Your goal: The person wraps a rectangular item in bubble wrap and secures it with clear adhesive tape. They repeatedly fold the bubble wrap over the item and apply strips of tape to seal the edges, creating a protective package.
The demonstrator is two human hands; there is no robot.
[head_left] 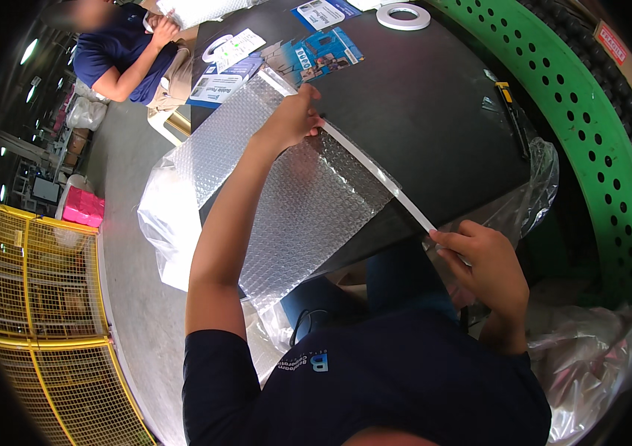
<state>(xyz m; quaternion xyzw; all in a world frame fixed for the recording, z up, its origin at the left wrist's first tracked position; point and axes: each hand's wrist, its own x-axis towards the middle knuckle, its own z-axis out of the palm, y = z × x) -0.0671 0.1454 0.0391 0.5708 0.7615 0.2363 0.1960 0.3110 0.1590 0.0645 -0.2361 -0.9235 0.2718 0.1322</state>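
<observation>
A clear bubble-wrap pouch [294, 212] lies slanted across the dark table, its near corner hanging past the edge. Along its upper right side runs a narrow white tape strip [360, 158], which continues beyond the pouch toward me. My left hand [294, 119] rests over the upper part of this strip, fingers bent and closed at it; the hand hides what lies beneath. Just off the table's front edge, my right hand [485, 266] pinches the strip's free end between thumb and forefinger, and the strip is stretched straight between both hands.
Printed cards [316, 58] and white tape rolls [403, 16] lie at the back. A yellow-and-black cutter [511, 119] is at the right, beside a green perforated panel [584, 111]. Another person [126, 56] works at the back left. Yellow mesh fencing [33, 275] stands left; clear plastic [591, 357] lies lower right.
</observation>
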